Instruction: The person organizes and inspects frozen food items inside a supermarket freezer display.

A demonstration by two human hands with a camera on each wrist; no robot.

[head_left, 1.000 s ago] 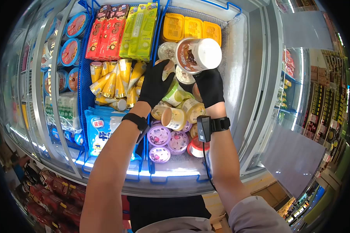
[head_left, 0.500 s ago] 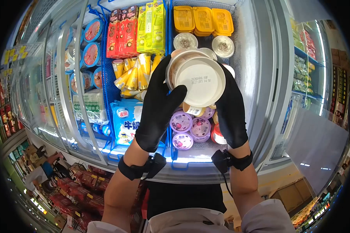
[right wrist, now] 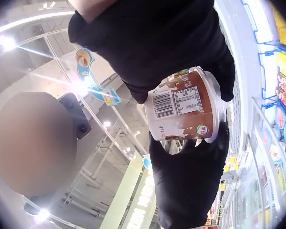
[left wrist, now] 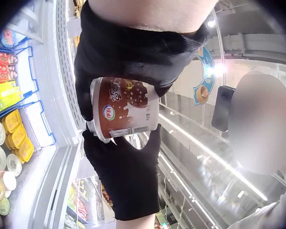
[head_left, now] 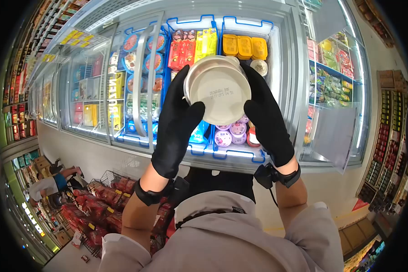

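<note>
Both black-gloved hands hold a brown-and-white ice cream tub [head_left: 218, 97] between them, in front of the freezer. Its pale round base, printed with a date code, faces the head camera. My left hand [head_left: 174, 131] grips the left side, thumb at the edge of the base. On the opposite side my right hand [head_left: 271, 124] grips it the same way. In the left wrist view the tub's side [left wrist: 124, 107] shows a chocolate picture and a logo. The right wrist view shows a barcode and a printed label [right wrist: 187, 100] on the wall. The lid side points away from me.
Behind the tub stands an open chest freezer with blue baskets [head_left: 215, 156]: red boxes [head_left: 181, 52], yellow tubs [head_left: 245, 46] and purple-lidded cups [head_left: 231, 133]. A glass lid with a metal handle [head_left: 143, 81] lies left. Carts of red packages [head_left: 90, 208] stand at lower left.
At first only my right hand held the tub, while the left was among the cups. Then both hands took it and turned its base towards me. The view has tilted up from the freezer.
</note>
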